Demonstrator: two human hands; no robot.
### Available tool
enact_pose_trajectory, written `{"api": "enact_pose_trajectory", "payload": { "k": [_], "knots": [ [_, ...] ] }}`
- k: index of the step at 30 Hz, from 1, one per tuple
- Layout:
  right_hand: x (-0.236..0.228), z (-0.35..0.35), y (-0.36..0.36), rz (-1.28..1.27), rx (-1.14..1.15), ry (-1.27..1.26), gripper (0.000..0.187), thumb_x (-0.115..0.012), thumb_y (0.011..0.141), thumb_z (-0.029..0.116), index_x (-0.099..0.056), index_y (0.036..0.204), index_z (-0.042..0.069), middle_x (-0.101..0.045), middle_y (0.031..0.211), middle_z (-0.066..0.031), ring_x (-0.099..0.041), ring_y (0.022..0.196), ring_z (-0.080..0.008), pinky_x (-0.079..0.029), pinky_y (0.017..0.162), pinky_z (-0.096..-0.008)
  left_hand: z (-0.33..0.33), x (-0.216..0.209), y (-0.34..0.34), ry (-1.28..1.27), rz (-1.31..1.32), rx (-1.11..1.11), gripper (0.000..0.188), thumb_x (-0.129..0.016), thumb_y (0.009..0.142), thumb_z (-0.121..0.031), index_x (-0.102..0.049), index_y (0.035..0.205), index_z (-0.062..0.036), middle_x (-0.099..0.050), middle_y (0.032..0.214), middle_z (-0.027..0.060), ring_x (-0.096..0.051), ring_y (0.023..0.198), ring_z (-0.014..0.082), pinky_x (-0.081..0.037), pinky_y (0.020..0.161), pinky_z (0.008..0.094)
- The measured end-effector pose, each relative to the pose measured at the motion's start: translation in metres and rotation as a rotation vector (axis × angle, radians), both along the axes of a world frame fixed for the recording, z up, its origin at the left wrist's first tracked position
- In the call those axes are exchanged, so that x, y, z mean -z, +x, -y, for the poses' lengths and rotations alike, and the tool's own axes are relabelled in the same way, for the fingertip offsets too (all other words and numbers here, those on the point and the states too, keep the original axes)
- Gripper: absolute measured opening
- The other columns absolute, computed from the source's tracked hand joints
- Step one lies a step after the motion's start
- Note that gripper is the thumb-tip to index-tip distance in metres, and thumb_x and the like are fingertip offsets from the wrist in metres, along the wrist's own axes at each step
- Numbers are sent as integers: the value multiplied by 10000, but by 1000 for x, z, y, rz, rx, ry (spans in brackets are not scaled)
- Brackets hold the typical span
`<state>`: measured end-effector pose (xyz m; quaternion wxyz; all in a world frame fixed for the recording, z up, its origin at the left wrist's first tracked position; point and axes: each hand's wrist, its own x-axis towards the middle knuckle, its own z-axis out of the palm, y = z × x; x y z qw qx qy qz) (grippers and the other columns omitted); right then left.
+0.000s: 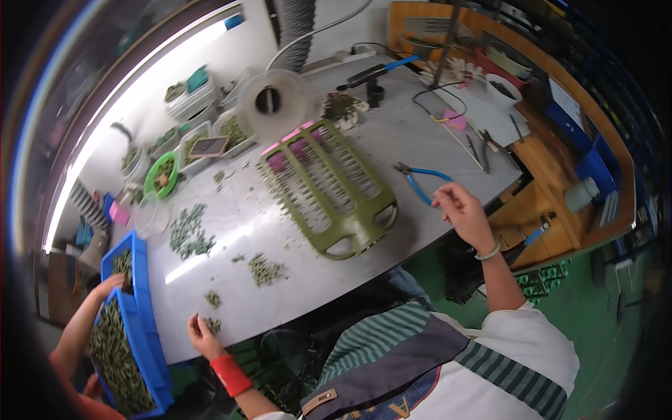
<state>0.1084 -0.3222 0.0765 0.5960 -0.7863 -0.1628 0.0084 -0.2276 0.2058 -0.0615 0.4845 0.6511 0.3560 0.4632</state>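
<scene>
Head view: my two hands at the near edge of the desk (420, 133), small green parts scattered across it.

My left hand (201, 334), red wristband on the wrist, rests at the near edge with fingers loosely together, touching a small heap of green parts (213, 325), clamped on nothing I can make out; my right hand (462, 210) is lifted above the right edge, fingertips pinched together, whether on anything I cannot tell; blue-handled cutters (420, 178) lie just beside it, jaws pointing toward the olive green slotted rack (329, 189), which lies flat mid-desk, long and ribbed, with two oval openings at its near end; more green heaps (264, 269) sit between rack and near edge; at the left corner another person's hand (110, 283) reaches into a blue bin (143, 336) full of the same parts.
</scene>
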Motion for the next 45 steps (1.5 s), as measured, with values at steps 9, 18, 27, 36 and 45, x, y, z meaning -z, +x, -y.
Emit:
{"api": "enact_pose_trajectory", "payload": {
  "k": [9,18,27,36,45],
  "knots": [
    [105,110,186,859,387,-860,231,-575,882,183,-636,941,-32,-632,889,-233,-606,836,-402,-495,757,-470,6,-9,-9,184,-278,-52,159,-578,943,-110,-641,1070,-37,-604,917,5,-535,787,83,-460,705,239],
    [131,128,236,176,287,-1200,267,-591,894,208,-572,932,-56,-615,916,-251,-615,845,-383,-481,724,-469,22,-15,-11,-10,-59,-138,138,-609,920,-69,-647,1038,-9,-640,877,4,-582,778,72,-483,707,223],
    [133,151,231,322,301,-849,329,-489,985,247,-576,1172,-10,-649,1091,-176,-625,979,-299,-498,826,-376,31,-29,4,7,10,-122,120,-608,913,-75,-658,1015,-35,-641,827,-22,-580,754,60,-478,697,220],
    [126,141,237,210,278,-1016,335,-510,979,224,-585,1231,16,-652,1131,-154,-612,1060,-306,-478,896,-362,38,-33,3,-22,29,-103,118,-609,914,-75,-657,1016,-42,-636,801,-15,-566,718,59,-469,660,225],
    [-16,-7,99,21,50,-259,338,-484,1013,225,-545,1303,62,-498,765,38,-374,607,-13,-287,504,-194,44,-39,-8,-52,77,-157,119,-610,907,-68,-665,1009,-40,-635,847,8,-572,731,70,-468,652,218]
  ]
}}
